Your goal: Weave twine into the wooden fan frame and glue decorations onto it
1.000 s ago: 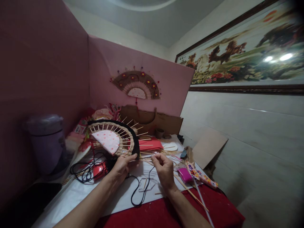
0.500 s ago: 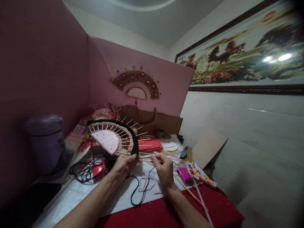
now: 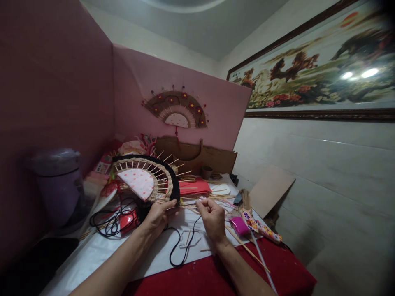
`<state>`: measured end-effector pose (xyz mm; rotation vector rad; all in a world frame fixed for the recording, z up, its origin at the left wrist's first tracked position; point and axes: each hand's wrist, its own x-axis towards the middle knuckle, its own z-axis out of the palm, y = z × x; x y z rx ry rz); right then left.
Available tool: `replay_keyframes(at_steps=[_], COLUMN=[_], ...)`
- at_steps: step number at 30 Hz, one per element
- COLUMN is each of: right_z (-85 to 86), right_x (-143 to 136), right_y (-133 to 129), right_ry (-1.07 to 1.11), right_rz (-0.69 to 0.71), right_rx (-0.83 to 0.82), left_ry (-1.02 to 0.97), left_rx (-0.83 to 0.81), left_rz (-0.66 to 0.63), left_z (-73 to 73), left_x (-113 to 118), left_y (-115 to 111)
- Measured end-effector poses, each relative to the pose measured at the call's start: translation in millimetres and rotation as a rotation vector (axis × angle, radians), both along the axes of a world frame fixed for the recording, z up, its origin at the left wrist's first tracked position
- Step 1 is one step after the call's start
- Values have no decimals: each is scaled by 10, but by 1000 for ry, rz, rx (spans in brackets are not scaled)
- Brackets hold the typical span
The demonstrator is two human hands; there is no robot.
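Observation:
My left hand (image 3: 160,216) grips the lower right end of a woven fan (image 3: 147,167), thumb on its black outer band. The fan has thin wooden ribs, a tan woven strip and a white half-round centre with pink dots. Several rib tips stick out past the black band. My right hand (image 3: 211,216) pinches a black cord (image 3: 175,257) just right of the fan's edge. From there the cord drops in a loop onto the white sheet (image 3: 154,257). A tangle of black cord (image 3: 105,222) lies left of my left hand.
A finished-looking fan (image 3: 177,109) hangs on the pink panel (image 3: 216,98). Red paper (image 3: 194,187), thin sticks and a small pot (image 3: 206,172) lie behind my hands. To the right are a magenta packet (image 3: 239,226) and a flower-patterned glue gun (image 3: 262,228). A lidded purple container (image 3: 60,193) stands left.
Almost nothing differs. Both hands keep their hold on the fan and the cord, and the whole view has shifted very slightly.

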<state>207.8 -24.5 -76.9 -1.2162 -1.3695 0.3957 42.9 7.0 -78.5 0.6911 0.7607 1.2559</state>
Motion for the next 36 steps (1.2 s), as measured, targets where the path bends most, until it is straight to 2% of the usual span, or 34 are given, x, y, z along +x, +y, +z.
replay_keyframes(at_steps=[6, 13, 36], right_z=[-31, -63, -68], right_x=[41, 74, 73], right_y=[54, 99, 102], right_ry=[-46, -73, -117], right_rz=[-68, -92, -116], right_rx=[6, -5, 8], left_ry=[14, -7, -12], left_rx=[-7, 18, 20], left_rz=[-1, -12, -36], left_z=[38, -16, 16], left_x=[2, -3, -12], left_y=[-22, 17, -6])
